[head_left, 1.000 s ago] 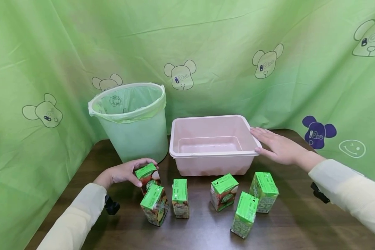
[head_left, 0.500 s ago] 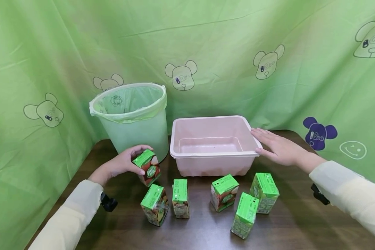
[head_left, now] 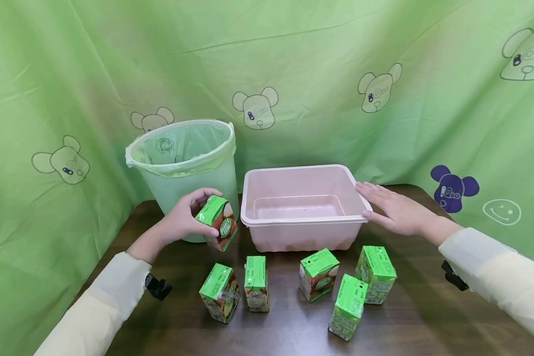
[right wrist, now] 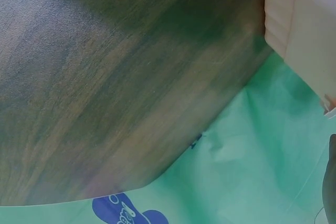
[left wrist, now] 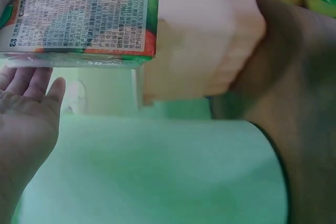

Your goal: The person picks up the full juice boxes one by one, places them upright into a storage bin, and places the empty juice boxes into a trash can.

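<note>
Table (head_left: 289, 336): dark wood grain, beneath the grip.
Standing cartons (head_left: 256, 283): five, nearer the wearer than the grip; three farther right.
Left hand (head_left: 180, 222): grasping, thumb opposite fingers.
Held carton (head_left: 224, 225): within left grip, raised, tilted.
Right hand (head_left: 393, 210): released, fingers straight, touching tub rim.
Tub (head_left: 307, 235): pink, right of left grip.
Bin (head_left: 191, 183): lined, behind left grip.
Curtain (head_left: 311, 54): green, farthest.

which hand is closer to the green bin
Left. The left hand holds a carton just in front of the green bin; the right hand is well off to the bin's right, at the far side of the pink tub.
</note>
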Available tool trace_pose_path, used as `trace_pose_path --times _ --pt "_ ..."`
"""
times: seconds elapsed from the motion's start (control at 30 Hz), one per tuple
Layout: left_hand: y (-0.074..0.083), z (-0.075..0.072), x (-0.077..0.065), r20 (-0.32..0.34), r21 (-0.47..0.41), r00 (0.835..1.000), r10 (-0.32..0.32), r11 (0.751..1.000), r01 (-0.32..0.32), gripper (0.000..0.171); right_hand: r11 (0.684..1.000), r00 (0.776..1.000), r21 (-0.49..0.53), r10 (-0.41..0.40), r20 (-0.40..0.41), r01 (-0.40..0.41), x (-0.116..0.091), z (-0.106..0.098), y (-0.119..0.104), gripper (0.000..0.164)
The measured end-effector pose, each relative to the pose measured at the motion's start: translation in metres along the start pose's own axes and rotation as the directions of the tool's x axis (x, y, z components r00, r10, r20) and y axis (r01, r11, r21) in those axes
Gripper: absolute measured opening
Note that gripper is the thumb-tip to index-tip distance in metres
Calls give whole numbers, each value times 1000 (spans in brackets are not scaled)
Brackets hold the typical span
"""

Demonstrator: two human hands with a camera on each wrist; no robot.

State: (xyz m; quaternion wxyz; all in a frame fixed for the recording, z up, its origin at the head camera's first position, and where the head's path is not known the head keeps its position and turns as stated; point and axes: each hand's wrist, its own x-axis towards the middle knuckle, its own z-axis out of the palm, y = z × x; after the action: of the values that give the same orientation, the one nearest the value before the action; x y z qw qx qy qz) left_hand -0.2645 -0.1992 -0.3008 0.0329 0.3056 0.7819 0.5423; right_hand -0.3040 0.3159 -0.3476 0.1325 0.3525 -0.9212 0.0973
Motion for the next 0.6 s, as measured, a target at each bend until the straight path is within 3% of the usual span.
trace_pose_path --times 0.33,0.6 --pt "50 17 46 21 -16 998 64 998 -64 72 1000 1000 10 8 5 -8 -2 -1 1 66" --pt "67 35 96 17 10 999 47 999 -47 72 1000 1000 12 17 22 -17 -1 -3 -1 66"
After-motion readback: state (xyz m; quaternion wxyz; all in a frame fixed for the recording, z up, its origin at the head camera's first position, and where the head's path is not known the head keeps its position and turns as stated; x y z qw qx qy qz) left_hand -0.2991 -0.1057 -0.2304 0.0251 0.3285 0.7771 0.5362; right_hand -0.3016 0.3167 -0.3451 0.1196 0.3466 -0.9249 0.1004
